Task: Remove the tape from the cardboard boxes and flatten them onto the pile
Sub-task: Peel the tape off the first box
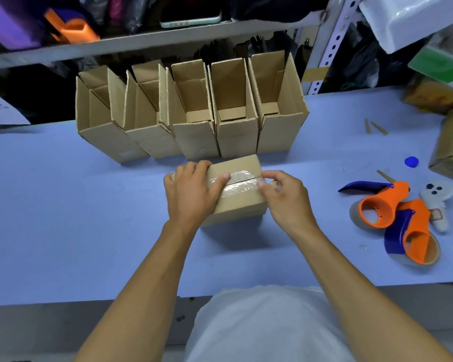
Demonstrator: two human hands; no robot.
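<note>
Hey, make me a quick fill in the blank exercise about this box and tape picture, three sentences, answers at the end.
1. The left hand holds the small taped box steady while the right hand pinches the clear ____ at its right end.
2. Behind that box, ____ open boxes stand in a row.
3. The two tape dispensers to the right on the blue table are blue and ____.

Missing words: tape; five; orange
</note>
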